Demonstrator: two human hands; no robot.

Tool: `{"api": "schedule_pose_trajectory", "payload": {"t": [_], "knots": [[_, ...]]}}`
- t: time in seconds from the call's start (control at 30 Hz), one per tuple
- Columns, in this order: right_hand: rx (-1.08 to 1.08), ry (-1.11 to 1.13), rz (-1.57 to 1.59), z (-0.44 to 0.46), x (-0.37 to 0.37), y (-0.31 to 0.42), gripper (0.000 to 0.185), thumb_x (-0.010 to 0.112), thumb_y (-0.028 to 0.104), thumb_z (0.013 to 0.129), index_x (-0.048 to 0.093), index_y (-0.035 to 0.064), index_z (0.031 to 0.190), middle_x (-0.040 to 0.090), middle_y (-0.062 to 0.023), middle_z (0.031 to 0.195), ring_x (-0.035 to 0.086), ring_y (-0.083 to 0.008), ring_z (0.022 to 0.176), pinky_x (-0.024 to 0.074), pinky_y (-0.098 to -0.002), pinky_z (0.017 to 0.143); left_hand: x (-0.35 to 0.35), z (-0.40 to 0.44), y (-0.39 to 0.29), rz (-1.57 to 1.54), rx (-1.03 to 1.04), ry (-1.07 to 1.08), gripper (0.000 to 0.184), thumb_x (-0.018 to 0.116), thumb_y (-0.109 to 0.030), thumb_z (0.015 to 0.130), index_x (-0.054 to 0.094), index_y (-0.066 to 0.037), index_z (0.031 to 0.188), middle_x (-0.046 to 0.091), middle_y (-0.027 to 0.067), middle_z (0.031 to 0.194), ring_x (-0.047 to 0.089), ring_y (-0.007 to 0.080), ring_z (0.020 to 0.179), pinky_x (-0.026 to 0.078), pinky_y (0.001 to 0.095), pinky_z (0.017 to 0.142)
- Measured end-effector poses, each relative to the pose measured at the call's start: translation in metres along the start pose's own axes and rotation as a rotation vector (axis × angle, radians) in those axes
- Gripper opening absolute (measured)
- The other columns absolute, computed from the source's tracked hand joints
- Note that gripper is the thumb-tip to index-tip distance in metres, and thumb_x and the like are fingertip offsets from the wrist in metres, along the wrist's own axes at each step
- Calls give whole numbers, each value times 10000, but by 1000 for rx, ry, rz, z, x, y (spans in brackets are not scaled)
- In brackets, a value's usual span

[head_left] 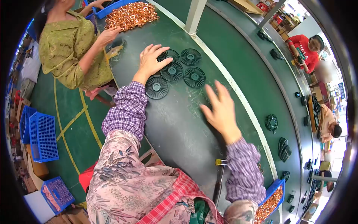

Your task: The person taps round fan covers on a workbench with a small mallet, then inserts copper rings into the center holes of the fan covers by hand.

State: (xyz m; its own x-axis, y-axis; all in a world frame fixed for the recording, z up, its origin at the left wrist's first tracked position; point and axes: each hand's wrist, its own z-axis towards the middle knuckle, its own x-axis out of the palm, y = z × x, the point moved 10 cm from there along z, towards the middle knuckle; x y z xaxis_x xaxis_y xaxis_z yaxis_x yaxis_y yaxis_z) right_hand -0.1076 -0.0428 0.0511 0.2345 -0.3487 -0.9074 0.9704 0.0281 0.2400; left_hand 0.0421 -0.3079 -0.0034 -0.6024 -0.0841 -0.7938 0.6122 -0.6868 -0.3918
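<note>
Left hand (152, 61): fingers spread over slotted black discs (172, 71), upper centre. Right hand (220, 108): splayed, grasping nothing, beside them. Blue bin (281, 182), lower right: copper-coloured rings (269, 204). Blue crate (44, 136), left: contents indistinct. Purple basket (57, 194), lower left: pink cloth (50, 198).

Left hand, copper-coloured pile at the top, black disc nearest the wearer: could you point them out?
Left hand (150, 63): head view, back of hand.
Copper-coloured pile (131, 16): head view, middle.
Black disc (156, 86): head view, central hub.

Black discs (194, 77) at left, yellow-headed tool (219, 162) right, room between
</note>
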Motion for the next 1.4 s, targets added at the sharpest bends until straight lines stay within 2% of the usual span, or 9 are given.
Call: {"api": "schedule_pose_trajectory", "payload": {"t": [0.17, 0.37, 0.67, 0.77, 0.83, 0.97, 1.1, 1.23, 1.4], "knots": [[90, 101, -63, 38, 70, 18, 632, 686, 322, 882, 476, 89, 1430, 441, -175, 1488, 409, -398, 1367, 345, -509, 1095, -4, -21, -32, -45, 64, -60, 550, 711, -549, 779, 674, -282, 1258, 589, 85, 1357, 416, 374, 1359, 290, 533, 1117], [114, 87, -45, -38, 47, 19, 663, 705, 263, 853, 464, -41, 1390, 486, -203, 1441, 428, -383, 1353, 350, -490, 1088, -4, -76, -112, -193, 145, -28, 562, 745, -476, 758, 668, -215, 1249, 586, 132, 1318, 406, 397, 1346, 289, 574, 1102], [340, 148, -121, -166, -30, -5, 606, 708, 196, 839, 498, -21, 1365, 501, -204, 1415, 452, -387, 1322, 373, -471, 1077, 19, -150, -234, -324, 233, 68, 594, 711, -456, 828, 594, -160, 1330, 426, 225, 1463, 345, 445, 1378, 280, 607, 1096], [398, 115, -81, -205, -83, 11, 590, 717, 168, 826, 509, -20, 1345, 512, -207, 1393, 480, -389, 1285, 388, -466, 1058, -2, -93, -198, -311, 243, -144, 581, 671, -487, 870, 587, -168, 1348, 453, 219, 1456, 383, 436, 1367, 310, 568, 1104], [477, 112, 76, -244, -112, 28, 444, 717, 110, 826, 590, -20, 1231, 621, -203, 1214, 570, -395, 1157, 439, -466, 988, 1, -45, -176, -135, 212, -144, 596, 637, -532, 884, 585, -178, 1361, 456, 201, 1474, 383, 434, 1376, 315, 548, 1115], [806, -45, 240, -340, -123, 42, 255, 688, 58, 853, 649, -26, 1090, 680, -186, 1011, 657, -363, 967, 508, -413, 850, 73, 20, -134, -11, 200, 145, 590, 592, -524, 927, 598, -107, 1343, 550, 141, 1417, 471, 322, 1343, 352, 427, 1135], [1144, -245, 314, -415, -99, 58, 175, 680, 24, 863, 666, -17, 1032, 676, -169, 930, 685, -312, 832, 530, -356, 742, 85, -11, -150, -160, 193, 301, 509, 523, -469, 991, 612, -104, 1335, 565, 116, 1410, 479, 269, 1351, 348, 381, 1132], [1203, -325, 264, -439, -90, 65, 162, 691, 39, 859, 666, -7, 1012, 664, -158, 920, 670, -324, 801, 530, -368, 723, 72, -75, -177, -181, 298, 258, 460, 509, -417, 1010, 632, -91, 1309, 568, 135, 1402, 496, 288, 1334, 355, 383, 1124], [1030, -203, 157, -421, -89, 62, 180, 732, 101, 825, 654, 8, 957, 643, -145, 914, 620, -349, 826, 497, -420, 737, 57, -122, -204, -120, 332, 200, 423, 581, -342, 980, 625, -84, 1313, 568, 151, 1392, 487, 309, 1332, 363, 401, 1118]]}}
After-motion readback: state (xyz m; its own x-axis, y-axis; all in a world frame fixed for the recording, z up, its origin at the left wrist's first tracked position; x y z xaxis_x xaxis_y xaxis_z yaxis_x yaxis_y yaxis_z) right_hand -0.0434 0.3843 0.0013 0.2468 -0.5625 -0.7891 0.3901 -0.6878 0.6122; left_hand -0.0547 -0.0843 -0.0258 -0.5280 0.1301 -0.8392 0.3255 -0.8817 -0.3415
